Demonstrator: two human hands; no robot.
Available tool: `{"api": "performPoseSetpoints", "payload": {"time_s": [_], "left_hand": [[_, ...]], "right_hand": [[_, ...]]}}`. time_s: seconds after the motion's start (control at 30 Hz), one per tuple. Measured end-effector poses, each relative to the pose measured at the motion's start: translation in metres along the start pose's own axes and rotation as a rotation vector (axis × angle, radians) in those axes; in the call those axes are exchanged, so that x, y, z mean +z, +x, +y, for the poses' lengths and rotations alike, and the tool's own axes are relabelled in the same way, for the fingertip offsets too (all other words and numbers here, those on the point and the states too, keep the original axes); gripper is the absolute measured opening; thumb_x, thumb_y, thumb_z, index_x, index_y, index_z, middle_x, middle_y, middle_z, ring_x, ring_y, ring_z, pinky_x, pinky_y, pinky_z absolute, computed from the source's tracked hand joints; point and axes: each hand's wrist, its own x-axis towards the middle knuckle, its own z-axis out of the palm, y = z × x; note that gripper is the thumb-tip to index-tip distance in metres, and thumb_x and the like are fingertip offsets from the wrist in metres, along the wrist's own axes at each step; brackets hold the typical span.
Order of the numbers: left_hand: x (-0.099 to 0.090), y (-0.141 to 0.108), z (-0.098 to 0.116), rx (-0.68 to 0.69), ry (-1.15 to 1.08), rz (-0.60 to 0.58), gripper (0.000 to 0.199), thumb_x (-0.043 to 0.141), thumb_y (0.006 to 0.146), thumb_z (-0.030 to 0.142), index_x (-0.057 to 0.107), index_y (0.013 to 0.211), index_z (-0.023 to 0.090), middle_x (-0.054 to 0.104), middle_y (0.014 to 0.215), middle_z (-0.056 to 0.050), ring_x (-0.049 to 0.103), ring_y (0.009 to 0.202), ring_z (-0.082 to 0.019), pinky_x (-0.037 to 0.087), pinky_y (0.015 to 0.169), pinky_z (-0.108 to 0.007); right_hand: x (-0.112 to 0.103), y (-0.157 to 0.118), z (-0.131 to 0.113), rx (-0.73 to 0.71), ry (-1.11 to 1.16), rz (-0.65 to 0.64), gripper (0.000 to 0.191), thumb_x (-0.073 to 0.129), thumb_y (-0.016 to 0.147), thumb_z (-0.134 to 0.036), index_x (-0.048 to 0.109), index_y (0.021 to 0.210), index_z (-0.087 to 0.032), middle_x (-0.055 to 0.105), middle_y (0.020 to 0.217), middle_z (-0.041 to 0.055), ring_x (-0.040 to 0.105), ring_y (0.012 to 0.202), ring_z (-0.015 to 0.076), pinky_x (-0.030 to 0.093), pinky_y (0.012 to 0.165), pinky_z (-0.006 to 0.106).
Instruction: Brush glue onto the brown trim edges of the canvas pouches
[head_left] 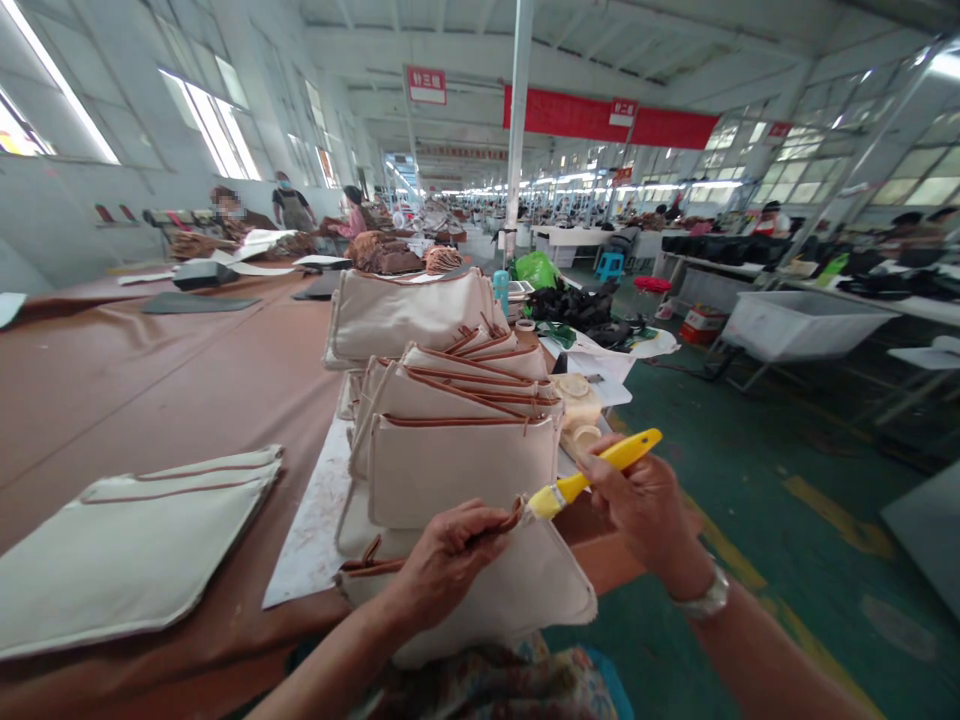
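At four o'clock, a silvery metal band (711, 594) circled the wrist of the right hand (649, 502); both forearms (341, 640) were bare. Flowered cloth (559, 682), edged bright blue, showed at six.

The hall is long, with pale walls (75, 205). Beyond the far left corner of the brown surface (172, 390), tall windows (214, 125) bring daylight. Past its far edge stands a white pole (519, 130), and a red banner (570, 114) hangs there. Beside the right edge, the green floor (720, 440) has yellow stripes (836, 515).
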Motion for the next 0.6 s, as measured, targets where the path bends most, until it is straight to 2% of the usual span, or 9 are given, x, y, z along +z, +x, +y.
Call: {"api": "performPoseSetpoints", "payload": {"time_s": [0.07, 0.13, 0.3, 0.47, 0.53, 0.6], "left_hand": [[0.001, -0.003, 0.003, 0.006, -0.009, -0.006, 0.025, 0.053, 0.096, 0.034, 0.069, 0.092, 0.015, 0.048, 0.082, -0.002, 0.048, 0.077, -0.013, 0.037, 0.069, -0.022], [0.002, -0.006, 0.004, 0.012, -0.012, -0.003, 0.025, 0.053, 0.096, 0.033, 0.069, 0.090, 0.015, 0.047, 0.081, -0.001, 0.048, 0.076, -0.013, 0.037, 0.069, -0.022], [0.007, -0.012, -0.002, 0.098, 0.098, 0.001, 0.024, 0.051, 0.097, 0.033, 0.068, 0.091, 0.017, 0.048, 0.079, -0.001, 0.049, 0.072, -0.012, 0.037, 0.067, -0.021], [0.010, -0.027, 0.008, 0.263, 0.345, 0.027, 0.022, 0.048, 0.099, 0.028, 0.069, 0.106, 0.023, 0.058, 0.085, -0.003, 0.055, 0.075, -0.013, 0.039, 0.067, -0.022], [0.008, -0.033, 0.016, 0.365, 0.440, 0.023, 0.024, 0.049, 0.099, 0.025, 0.067, 0.115, 0.026, 0.061, 0.086, -0.004, 0.056, 0.075, -0.013, 0.040, 0.066, -0.023], [0.004, -0.038, 0.022, 0.441, 0.533, 0.035, 0.023, 0.051, 0.098, 0.025, 0.066, 0.116, 0.024, 0.062, 0.085, -0.005, 0.056, 0.073, -0.014, 0.039, 0.065, -0.024]], "right_hand": [[-0.001, 0.002, -0.003, -0.068, -0.040, 0.064, 0.029, 0.065, 0.088, -0.047, 0.061, 0.085, -0.018, 0.050, 0.053, -0.0043, 0.045, 0.048, 0.0099, 0.036, 0.046, 0.022], [-0.003, 0.000, -0.008, -0.070, -0.013, 0.115, 0.029, 0.065, 0.088, -0.046, 0.061, 0.085, -0.018, 0.049, 0.053, -0.0046, 0.044, 0.048, 0.0094, 0.035, 0.046, 0.021], [-0.006, -0.010, -0.012, 0.025, -0.030, 0.004, 0.031, 0.068, 0.085, -0.047, 0.061, 0.085, -0.017, 0.050, 0.052, -0.0043, 0.043, 0.046, 0.0091, 0.033, 0.043, 0.020], [-0.011, -0.008, -0.010, 0.013, 0.062, 0.183, 0.032, 0.069, 0.084, -0.048, 0.060, 0.087, -0.018, 0.047, 0.052, -0.0053, 0.039, 0.044, 0.0082, 0.029, 0.041, 0.020], [-0.011, -0.010, -0.015, 0.069, 0.117, 0.135, 0.033, 0.070, 0.083, -0.048, 0.058, 0.087, -0.018, 0.046, 0.051, -0.0059, 0.038, 0.043, 0.0077, 0.027, 0.040, 0.019], [-0.009, -0.016, -0.021, 0.141, 0.162, 0.006, 0.033, 0.071, 0.082, -0.048, 0.057, 0.086, -0.018, 0.046, 0.051, -0.0060, 0.037, 0.043, 0.0070, 0.025, 0.040, 0.018]]}}
